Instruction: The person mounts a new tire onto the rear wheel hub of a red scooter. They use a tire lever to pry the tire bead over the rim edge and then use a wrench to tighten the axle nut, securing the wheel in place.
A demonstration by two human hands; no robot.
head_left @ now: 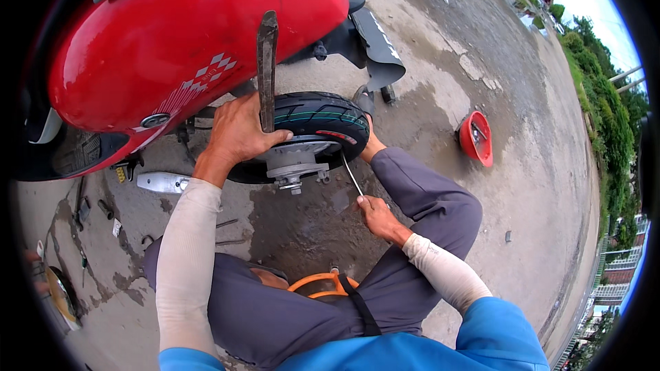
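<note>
My left hand [237, 130] is closed at the upper left edge of a small black tyre [320, 111]. A flat, worn metal tyre lever [267, 62] rises from its grip, the fingers partly hidden behind the bar. The thumb presses beside the rim. A grey metal hub [297, 161] with a bolt faces me in the wheel's middle. Lower right of the tyre, my right hand [382, 220] is wrapped round a thin metal rod [353, 175]. Its far tip meets the tyre's edge near the rim. The wheel rests between my legs, by my foot.
A red scooter body [199, 34] fills the upper left, close above the wheel. A silver exhaust shield [162, 182] shows left of my forearm. Tools [84, 209] lie on the ground farther left. A red helmet [476, 139] containing small parts sits right. Beneath me is an orange ring [320, 277].
</note>
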